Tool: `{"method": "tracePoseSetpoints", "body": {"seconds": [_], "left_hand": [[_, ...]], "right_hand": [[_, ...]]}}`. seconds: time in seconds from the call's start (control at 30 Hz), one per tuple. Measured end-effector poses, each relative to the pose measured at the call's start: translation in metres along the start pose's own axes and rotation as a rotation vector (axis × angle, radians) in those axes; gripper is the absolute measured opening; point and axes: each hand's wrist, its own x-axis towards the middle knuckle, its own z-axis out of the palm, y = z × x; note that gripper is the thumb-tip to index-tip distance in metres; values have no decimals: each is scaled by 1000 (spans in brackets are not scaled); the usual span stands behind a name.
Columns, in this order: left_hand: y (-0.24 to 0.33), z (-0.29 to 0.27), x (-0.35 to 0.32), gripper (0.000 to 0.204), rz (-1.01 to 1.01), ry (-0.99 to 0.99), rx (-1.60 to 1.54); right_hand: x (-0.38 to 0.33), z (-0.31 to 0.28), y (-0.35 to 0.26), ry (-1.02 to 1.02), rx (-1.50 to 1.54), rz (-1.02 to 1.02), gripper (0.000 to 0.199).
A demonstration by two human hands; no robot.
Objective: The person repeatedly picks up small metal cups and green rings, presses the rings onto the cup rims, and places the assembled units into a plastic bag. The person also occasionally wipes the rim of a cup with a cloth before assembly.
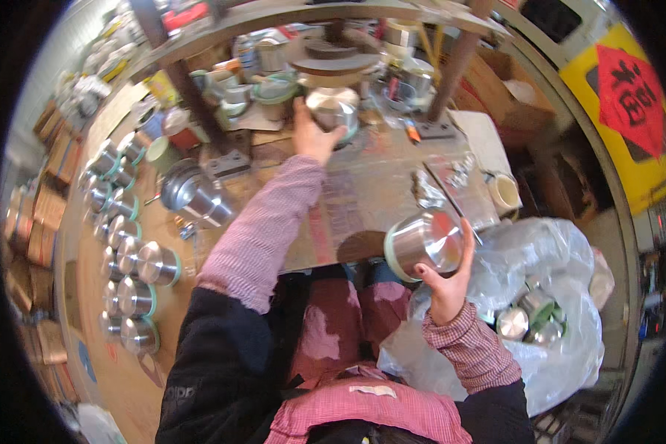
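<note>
My left hand [316, 139] reaches forward and is closed round a steel cup [334, 108] with a pale green rim. That cup stands bottom up beneath the round plate of a press [334, 59]. Nearer to me and to the right, my right hand [451, 285] grips a second steel container [426, 243], also green-rimmed and tilted, above the table's front edge. A thin dark rod [445, 189] and crumpled foil [427, 189] lie beyond it.
Several steel cups [157, 263] stand in rows at the left. A larger steel pot [200, 196] lies tilted beside the press post. At the right, a clear plastic bag [544, 255] holds more cups. A cardboard box [512, 89] stands at the back right.
</note>
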Motion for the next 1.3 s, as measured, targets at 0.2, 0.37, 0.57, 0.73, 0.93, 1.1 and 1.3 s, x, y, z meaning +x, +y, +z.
{"method": "tracePoseSetpoints", "body": {"seconds": [0.2,0.37,0.57,0.73,0.93,1.1,1.3], "left_hand": [[30,-70,-107,92,117,-188,-93],[61,-129,-214,71,-173,-419,-526],[76,-159,-255,38,-209,-473,-500],[57,-209,-245,36,14,-305,-194],[-29,-368,-161,61,114,177,958],[-84,-413,-172,90,-118,-139,1242],[-49,-411,-188,76,-207,-78,1076]], "right_hand": [[-58,-71,-11,157,-84,-37,119],[-82,-173,-20,581,-316,-226,95],[-78,-287,7,534,-1592,-248,73],[-75,-303,31,187,-1483,88,63],[-67,-249,5,234,-1392,-199,39],[-57,-177,-14,101,-1262,-379,30],[-37,-111,-15,-150,-1176,-525,25]]}}
